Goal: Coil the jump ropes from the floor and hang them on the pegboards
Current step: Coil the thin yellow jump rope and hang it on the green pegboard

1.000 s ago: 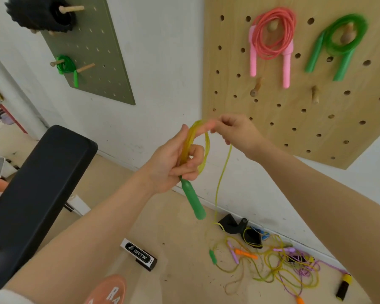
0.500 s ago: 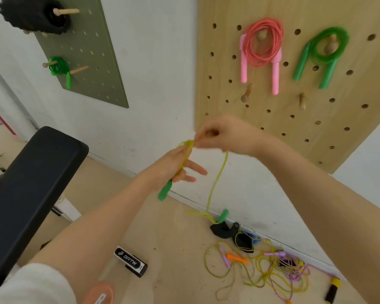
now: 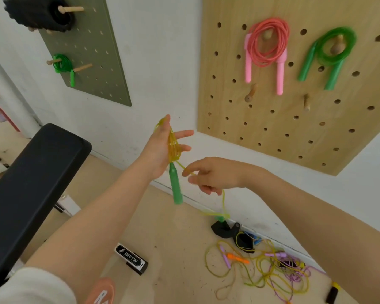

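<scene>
While my left hand (image 3: 160, 150), fingers extended, carries the yellow rope (image 3: 173, 145) coils, my right hand (image 3: 208, 174) pinches its trailing strand just beside.

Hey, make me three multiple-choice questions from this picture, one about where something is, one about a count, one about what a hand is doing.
1. Where does the coiled pink jump rope hang?
A. on the light wooden pegboard
B. on the olive-green pegboard
C. on the black padded bench

2. How many coiled ropes hang on the wooden pegboard?
A. one
B. two
C. four

3. What is the left hand doing?
A. resting on the floor
B. carrying yellow rope loops with fingers spread
C. gripping a peg

Answers: 1 A, the pink coil sits on a peg of the wooden board. 2 B, only the pink coil and the translucent green coiled jump rope hang there. 3 B, loops of the yellow jump rope with green handles wrap the open hand while the right hand pinches the trailing strand.
</scene>
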Tool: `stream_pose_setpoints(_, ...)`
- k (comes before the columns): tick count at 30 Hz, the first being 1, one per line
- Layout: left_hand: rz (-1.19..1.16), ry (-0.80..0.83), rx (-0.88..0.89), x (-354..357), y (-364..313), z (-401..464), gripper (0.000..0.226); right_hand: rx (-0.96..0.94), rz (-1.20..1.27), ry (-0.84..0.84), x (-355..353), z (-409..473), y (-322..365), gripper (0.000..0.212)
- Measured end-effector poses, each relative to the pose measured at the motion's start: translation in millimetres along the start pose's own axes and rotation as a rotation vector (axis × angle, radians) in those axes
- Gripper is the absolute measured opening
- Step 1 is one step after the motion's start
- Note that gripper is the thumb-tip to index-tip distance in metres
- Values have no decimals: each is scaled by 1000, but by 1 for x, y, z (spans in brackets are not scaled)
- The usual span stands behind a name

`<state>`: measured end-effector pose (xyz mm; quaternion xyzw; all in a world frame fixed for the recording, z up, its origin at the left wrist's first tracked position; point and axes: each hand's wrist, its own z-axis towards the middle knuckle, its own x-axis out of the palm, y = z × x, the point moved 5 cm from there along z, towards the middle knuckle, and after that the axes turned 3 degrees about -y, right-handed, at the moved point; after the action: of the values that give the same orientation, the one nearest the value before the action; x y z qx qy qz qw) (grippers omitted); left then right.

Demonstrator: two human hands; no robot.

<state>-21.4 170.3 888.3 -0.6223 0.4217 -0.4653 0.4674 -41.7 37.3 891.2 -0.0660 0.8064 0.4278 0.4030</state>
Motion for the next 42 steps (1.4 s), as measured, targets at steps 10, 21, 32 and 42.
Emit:
stream_pose_setpoints(10,124,491,-116,26,19,-46,45,-152,500,-544,-71,-18,-4,17)
stream_pose_setpoints(21,-471,296,22,3,-8,-33,30,-42,875,-19,-32,-3,-53,14)
stream_pose_setpoints(32,123,-129,96,-12,16,-12,64,167,1123,-128,-20,-3,-71,31)
stream_pose_setpoints(42,518,152,115,36,24,-35,65,73,1044,-322,-32,-2,-49,36)
